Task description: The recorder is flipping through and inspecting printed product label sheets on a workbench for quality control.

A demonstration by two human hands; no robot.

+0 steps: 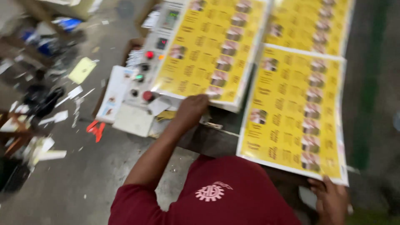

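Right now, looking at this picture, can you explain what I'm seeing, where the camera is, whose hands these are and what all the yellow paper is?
The one picture comes from a camera worn on a person's head, looking down past their dark red shirt. It is blurred.

Both hands are the wearer's own. The left hand rests on the near edge of a stack of yellow printed sheets. The right hand grips the near corner of another stack of yellow sheets, which lies beside the first. More yellow sheets lie farther back.

Left of the stacks is a grey control panel with red and green buttons, part of a machine. Paper scraps litter the concrete floor.
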